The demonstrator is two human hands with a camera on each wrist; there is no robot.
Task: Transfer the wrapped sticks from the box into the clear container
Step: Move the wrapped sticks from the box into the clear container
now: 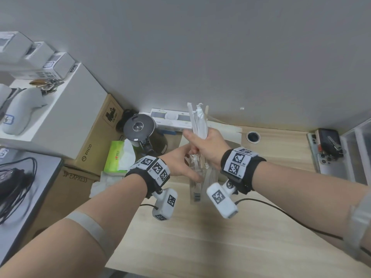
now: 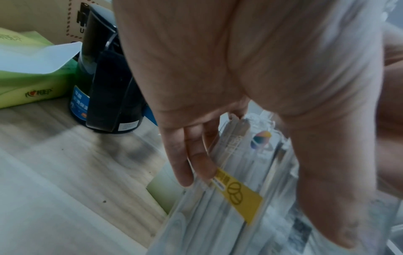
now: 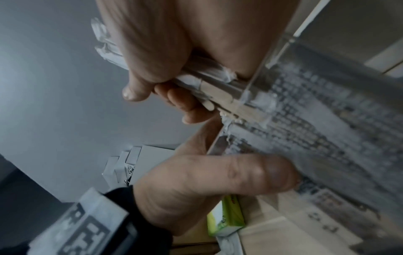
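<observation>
My right hand [image 1: 207, 146] grips a bundle of white paper-wrapped sticks [image 1: 197, 119], held upright with their tops fanned out above the fist. The lower ends reach into the mouth of the tall clear container [image 1: 197, 189], which stands on the wooden desk. My left hand [image 1: 179, 164] holds that container, fingers [image 2: 191, 160] along one wall and the thumb [image 3: 250, 172] pressed on the other. In the right wrist view the curled fingers [image 3: 157, 69] wrap the sticks [image 3: 209, 86] at the container's rim. Sticks [image 2: 235, 148] show inside the container [image 2: 235, 215]. The beige box [image 1: 226, 129] lies just behind.
A black kettle [image 1: 140, 127] and a green tissue pack [image 1: 118, 155] sit left of the container, with cardboard boxes [image 1: 96, 137] beyond. At the right lie a phone with keys [image 1: 327, 151] and a clear drawer unit [image 1: 357, 149]. A black cable [image 1: 281, 211] crosses the desk.
</observation>
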